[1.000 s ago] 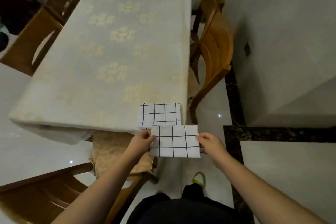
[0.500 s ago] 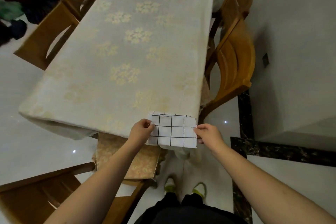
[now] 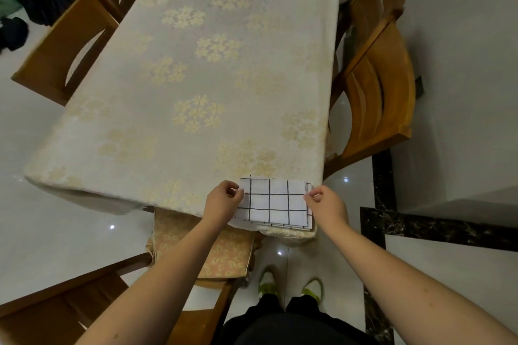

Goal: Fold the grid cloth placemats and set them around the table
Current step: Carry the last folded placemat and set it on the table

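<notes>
Pale floor tiles surround a long table (image 3: 196,70) covered with a flowered cloth, and wooden chairs (image 3: 375,92) stand along its sides. At the lower right corner of the table lie the folded grid placemats (image 3: 273,204), stacked, their long axis running left to right. The left hand (image 3: 222,200) pinches the left edge with curled fingers (image 3: 234,192), and the right hand (image 3: 326,203) pinches the right edge in the same way. Both hands are equally near, so the stack lies directly between them.
</notes>
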The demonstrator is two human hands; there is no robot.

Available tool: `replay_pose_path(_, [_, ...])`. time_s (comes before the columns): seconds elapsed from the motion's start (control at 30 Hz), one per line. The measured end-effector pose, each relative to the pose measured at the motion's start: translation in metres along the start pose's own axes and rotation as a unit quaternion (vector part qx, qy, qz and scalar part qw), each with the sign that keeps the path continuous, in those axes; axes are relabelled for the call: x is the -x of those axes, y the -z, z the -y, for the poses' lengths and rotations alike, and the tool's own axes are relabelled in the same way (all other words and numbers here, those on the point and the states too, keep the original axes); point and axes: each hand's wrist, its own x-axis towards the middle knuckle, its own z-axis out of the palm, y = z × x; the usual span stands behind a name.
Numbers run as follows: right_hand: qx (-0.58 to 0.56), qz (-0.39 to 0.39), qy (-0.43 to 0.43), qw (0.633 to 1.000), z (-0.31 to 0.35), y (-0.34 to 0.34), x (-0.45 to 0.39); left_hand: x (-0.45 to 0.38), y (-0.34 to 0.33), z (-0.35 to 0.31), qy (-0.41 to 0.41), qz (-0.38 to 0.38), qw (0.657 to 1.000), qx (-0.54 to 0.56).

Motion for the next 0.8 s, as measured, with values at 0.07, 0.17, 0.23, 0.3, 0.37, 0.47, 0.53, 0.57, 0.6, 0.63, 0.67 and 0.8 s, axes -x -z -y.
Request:
replay_pose_path(0.07, [0.036, -0.049, 0.040, 0.997, 0.001, -0.001, 0.006, 0.002, 0.000, 0.003, -0.052, -0.067, 0.996, -0.016])
replay_pose_path(0.17, [0.058, -0.081, 0.150, 0.984, 0.005, -0.009, 0.012, 0.006, -0.006, 0.003, -0.209, -0.131, 0.965, -0.088])
replay_pose_path(0.23, [0.107, -0.074, 0.245, 0.961, 0.008, -0.020, 0.014, 0.008, -0.017, 0.002, -0.312, -0.124, 0.929, -0.159])
replay_pose_path(0.3, [0.184, -0.050, 0.301, 0.934, 0.010, -0.034, 0.011, 0.008, -0.028, 0.002, -0.381, -0.092, 0.895, -0.213])
replay_pose_path(0.37, [0.266, -0.029, 0.308, 0.913, 0.007, -0.047, 0.007, 0.007, -0.039, 0.009, -0.404, -0.051, 0.875, -0.261])
replay_pose_path(0.47, [0.339, 0.003, 0.280, 0.898, -0.011, -0.058, 0.000, 0.004, -0.049, 0.021, -0.391, 0.009, 0.866, -0.311])
replay_pose_path(0.53, [0.352, 0.005, 0.259, 0.900, -0.025, -0.060, -0.003, 0.001, -0.053, 0.027, -0.382, 0.041, 0.861, -0.332])
replay_pose_path(0.57, [0.356, 0.004, 0.251, 0.900, -0.029, -0.060, -0.003, 0.000, -0.053, 0.029, -0.379, 0.051, 0.859, -0.341])
replay_pose_path(0.6, [0.362, 0.004, 0.247, 0.899, -0.033, -0.061, -0.003, -0.001, -0.054, 0.031, -0.377, 0.058, 0.856, -0.348])
replay_pose_path(0.63, [0.366, 0.002, 0.246, 0.897, -0.035, -0.062, -0.004, -0.002, -0.054, 0.033, -0.376, 0.060, 0.855, -0.352])
replay_pose_path(0.67, [0.371, 0.001, 0.245, 0.896, -0.036, -0.063, -0.004, -0.003, -0.054, 0.035, -0.372, 0.062, 0.856, -0.355])
replay_pose_path(0.8, [0.374, 0.004, 0.236, 0.897, -0.037, -0.063, -0.005, -0.008, -0.053, 0.035, -0.360, 0.063, 0.857, -0.363])
